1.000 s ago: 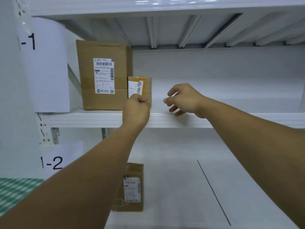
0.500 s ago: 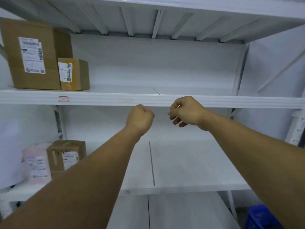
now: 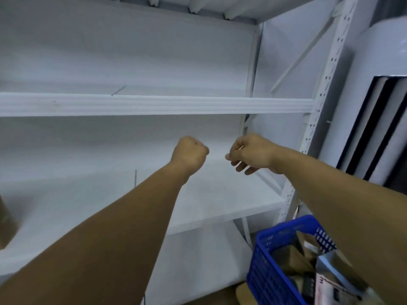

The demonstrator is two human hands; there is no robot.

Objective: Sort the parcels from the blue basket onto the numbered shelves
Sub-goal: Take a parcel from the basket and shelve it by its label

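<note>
Cardboard box (image 3: 5, 223) cut off by frame, left end of lower shelf (image 3: 220, 208). Left hand (image 3: 190, 154) tight fist, empty, in front of shelf. Right hand (image 3: 251, 153) loosely curled, nothing held. Blue basket (image 3: 264, 274) low, by rack's right post. Parcels (image 3: 290, 258) piled inside, blurred. Likely light. Cartons stiff: grab opposite faces. Pale packet (image 3: 328, 274) probably soft, slippery: pinch edge.

head view | faces forward and down — shelves (image 3: 154, 104) near ahead | blue basket (image 3: 262, 274) lower right

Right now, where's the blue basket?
Head view, bottom right: the blue basket sits low beside the shelf's right post, with parcels inside.
</note>
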